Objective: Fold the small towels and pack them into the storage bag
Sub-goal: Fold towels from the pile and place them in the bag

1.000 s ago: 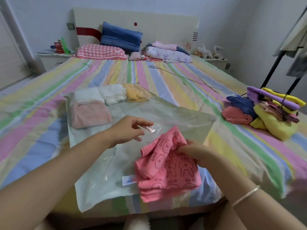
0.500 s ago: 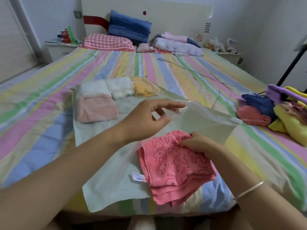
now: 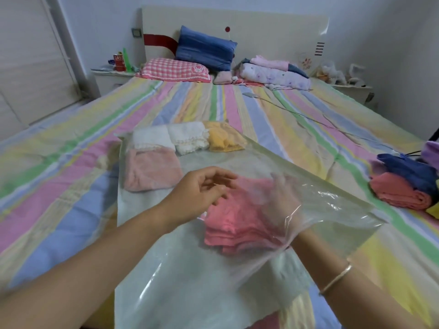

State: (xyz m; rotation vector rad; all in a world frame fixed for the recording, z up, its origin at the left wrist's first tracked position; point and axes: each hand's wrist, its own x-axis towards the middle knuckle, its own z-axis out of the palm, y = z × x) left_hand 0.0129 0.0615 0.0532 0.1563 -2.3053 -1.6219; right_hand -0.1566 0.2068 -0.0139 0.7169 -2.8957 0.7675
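Folded pink towel [image 3: 237,224] inside clear plastic storage bag [image 3: 190,269], under right hand [image 3: 282,203]; grip blurred. Left hand [image 3: 202,195] alongside, fingers curled at lifted film, pinch unclear. Bag's far end straight ahead.

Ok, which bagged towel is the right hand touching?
The bright pink towel, nearest the storage bag's open end; the right hand lies against it under the plastic. The pale pink towel, white towels and yellow towel sit untouched at the far end.

pink towel [image 3: 237,219], clear bag [image 3: 190,281], pastel-striped bedsheet [image 3: 285,129], red-checked pillow [image 3: 173,68]
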